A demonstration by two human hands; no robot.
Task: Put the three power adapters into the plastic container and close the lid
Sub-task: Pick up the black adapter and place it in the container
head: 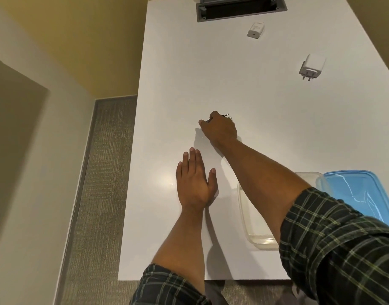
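Observation:
My right hand (220, 128) is closed over a power adapter in mid-table; only its metal prongs (226, 115) poke out past the fingers. My left hand (194, 180) lies flat and open on the white table (171, 84), nearer to me. Two more white adapters rest far off: one with prongs toward me (311, 66) at the right, another (256, 29) further back. The clear plastic container (253, 225) stands open at the near right, partly hidden by my right forearm. Its blue lid (361, 192) lies to its right.
A grey cable-port recess (239, 8) is set into the table's far end. The table's left edge drops to grey carpet (105, 172) and a beige wall. The near edge runs just above my sleeves.

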